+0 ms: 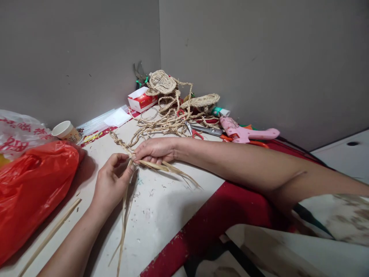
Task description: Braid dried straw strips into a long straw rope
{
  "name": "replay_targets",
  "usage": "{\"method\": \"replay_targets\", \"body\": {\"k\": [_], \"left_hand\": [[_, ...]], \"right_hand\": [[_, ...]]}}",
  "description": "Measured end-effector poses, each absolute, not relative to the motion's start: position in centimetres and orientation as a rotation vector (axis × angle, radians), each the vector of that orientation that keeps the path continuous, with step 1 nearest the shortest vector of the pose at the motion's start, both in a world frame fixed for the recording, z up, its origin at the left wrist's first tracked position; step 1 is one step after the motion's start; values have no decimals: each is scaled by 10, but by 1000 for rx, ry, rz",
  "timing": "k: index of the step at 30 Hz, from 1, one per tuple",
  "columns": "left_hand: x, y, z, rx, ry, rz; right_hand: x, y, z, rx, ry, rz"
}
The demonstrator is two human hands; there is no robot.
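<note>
Both hands meet at the working end of a braided straw rope [135, 136], over the pale board. My left hand [112, 181] pinches the straw strands [124, 219] between thumb and fingertips; their loose ends hang down toward the front. Close against it, my right hand [155, 151] is closed around another bundle of strands [178, 171], whose tips fan out to the right. From the join, the finished braid runs back into a tangled heap of rope [164, 125]. Fingers partly hide the exact crossing point.
Behind lie a coiled braid [162, 82], pruning shears [140, 75], a red-and-white box [142, 100], scissors [193, 130] and a pink glue gun [248, 134]. At left are a red plastic bag [37, 192], a paper cup [67, 132] and a loose straw strip [50, 236]. Grey walls close the back.
</note>
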State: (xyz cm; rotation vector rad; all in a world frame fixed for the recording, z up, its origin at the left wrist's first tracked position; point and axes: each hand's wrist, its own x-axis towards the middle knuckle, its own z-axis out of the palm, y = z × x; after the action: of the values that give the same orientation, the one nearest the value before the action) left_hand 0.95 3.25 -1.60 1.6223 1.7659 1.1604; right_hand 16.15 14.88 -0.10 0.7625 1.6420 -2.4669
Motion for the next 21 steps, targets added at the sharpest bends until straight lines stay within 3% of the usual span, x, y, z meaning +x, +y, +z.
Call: {"method": "replay_targets", "body": {"k": [6,21], "left_hand": [[17,29,-3,1399,1827,1409],[15,34,9,787,1383,977]], "right_hand": [[162,144,0,716,1667,-2486],[159,141,-10,699,1976,-2381]]}}
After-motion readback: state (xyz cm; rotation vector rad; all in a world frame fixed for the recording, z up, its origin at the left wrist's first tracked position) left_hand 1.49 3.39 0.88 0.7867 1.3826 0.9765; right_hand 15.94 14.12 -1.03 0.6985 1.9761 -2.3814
